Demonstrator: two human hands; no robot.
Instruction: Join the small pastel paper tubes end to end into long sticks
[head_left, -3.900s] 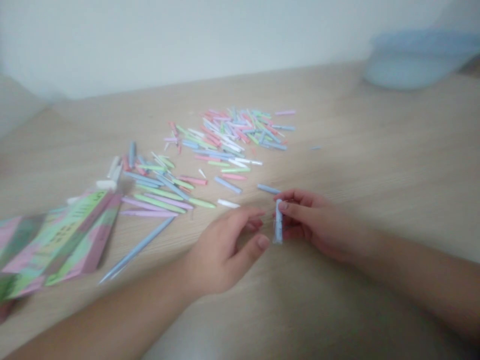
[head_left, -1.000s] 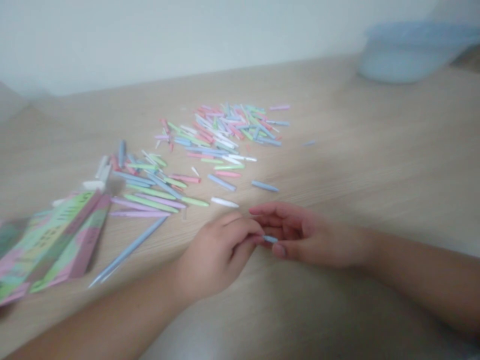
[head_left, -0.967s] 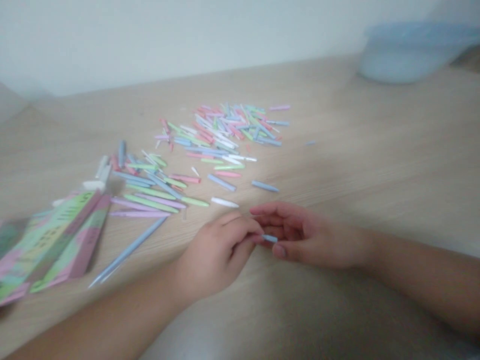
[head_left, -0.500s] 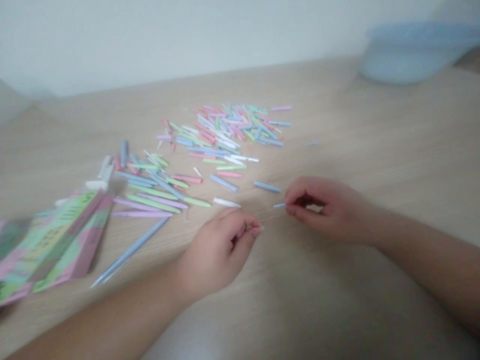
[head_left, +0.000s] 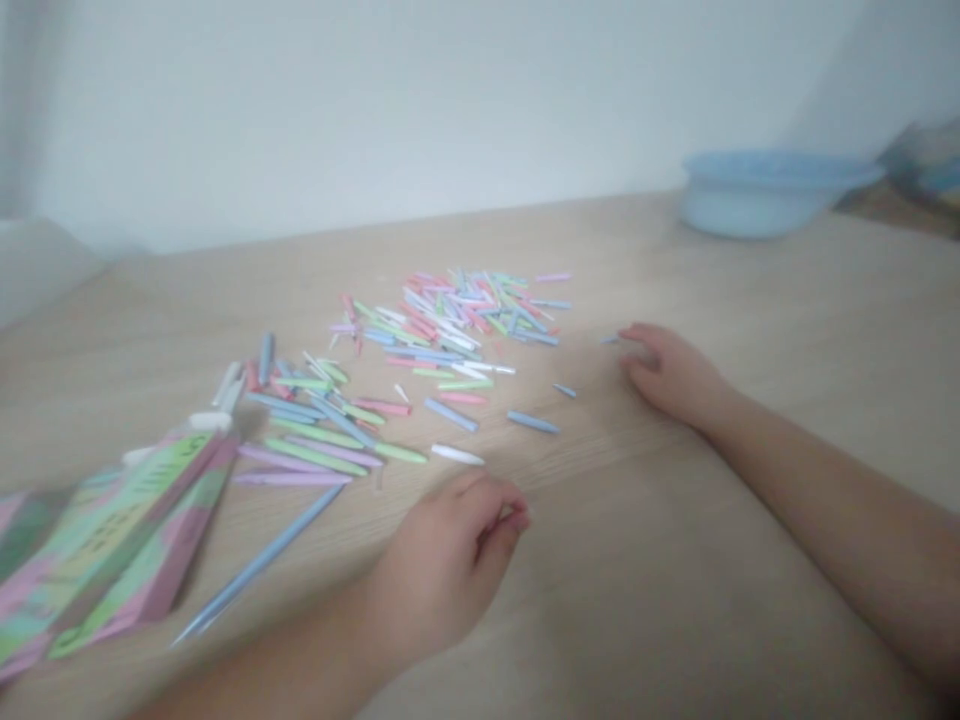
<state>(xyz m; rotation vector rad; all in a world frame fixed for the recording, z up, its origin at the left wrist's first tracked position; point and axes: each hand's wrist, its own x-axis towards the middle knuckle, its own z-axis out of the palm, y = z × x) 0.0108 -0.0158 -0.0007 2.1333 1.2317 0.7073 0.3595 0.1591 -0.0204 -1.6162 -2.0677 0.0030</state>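
Fingers [head_left: 517, 520] of the left hand [head_left: 446, 565] press together, any contents hidden; the right hand [head_left: 671, 375] has thumb [head_left: 639, 373] and forefinger [head_left: 634, 332] apart, a small blue pen part [head_left: 610, 339] just left of the forefinger, contact unclear.

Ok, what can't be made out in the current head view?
All in the head view:
Left hand: its own fingers hide anything pinched.
Right hand: blur hides whether it touches the nearest blue piece.
Boxes: lettering blurred, ends cut off by the left edge.
Bowl: its wall hides the inside.
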